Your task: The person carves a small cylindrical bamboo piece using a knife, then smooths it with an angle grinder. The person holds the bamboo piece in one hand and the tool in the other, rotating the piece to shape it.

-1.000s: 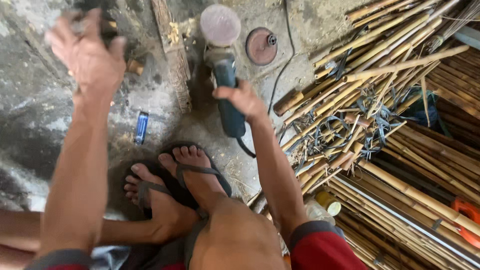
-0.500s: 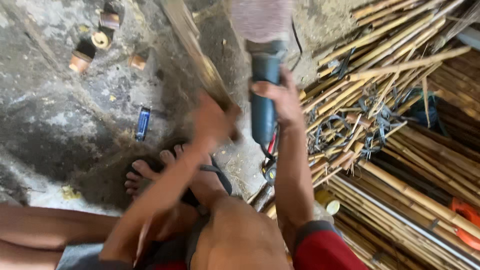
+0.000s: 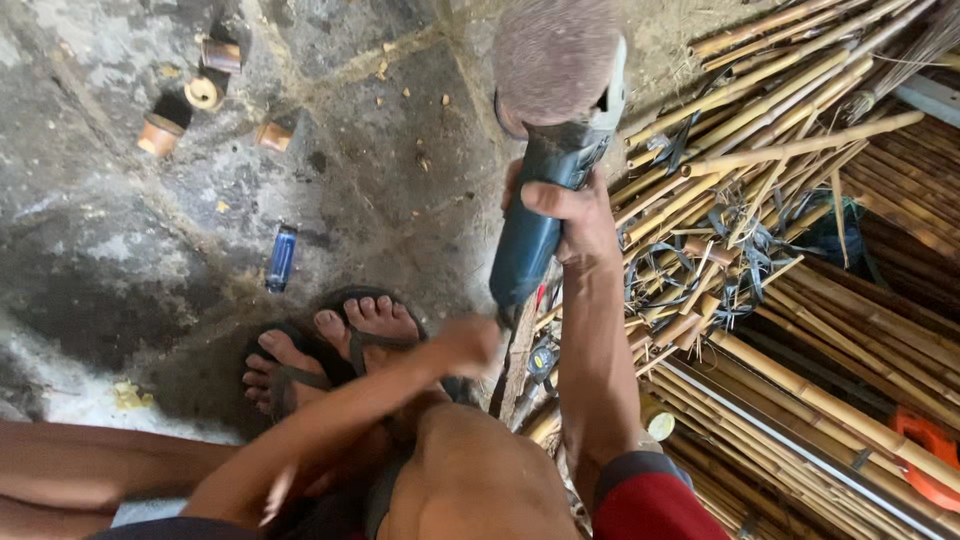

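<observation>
**Grinder raised over the concrete floor**

On the concrete floor [image 3: 120, 260] at far left lie several short cut bamboo rings [image 3: 160, 136], well apart from the person, and nearer the feet a small blue cylinder [image 3: 282, 257] lies flat by itself. Two feet in dark sandals [image 3: 330, 355] rest on a darker stain in the floor, toes pointing up the frame.

Just right of the feet, the left hand [image 3: 465, 345] is blurred. It looks curled into a loose fist at the lower end of a rough wooden stick [image 3: 520, 365] that runs down beside the knee; whether the fingers actually close on that stick cannot be told from the blur.

Further right and higher, the right hand [image 3: 568, 215] is wrapped tightly round the body of an angle grinder [image 3: 535, 225], thumb across the front, fingers hidden behind the casing. The grinder is blue-grey, held nearly upright with its head towards the top of the frame. A round, pale pinkish-grey disc [image 3: 556, 55] on the head reads as a smooth smear, its surface detail lost to blur, with a light guard at its right edge. The tool is off the floor, above the stick and just left of the pile.

At right, a large heap of long bamboo poles [image 3: 800, 300] lies slanted, with dark strapping tangled among them and an orange tool [image 3: 930, 455] at the edge.
</observation>
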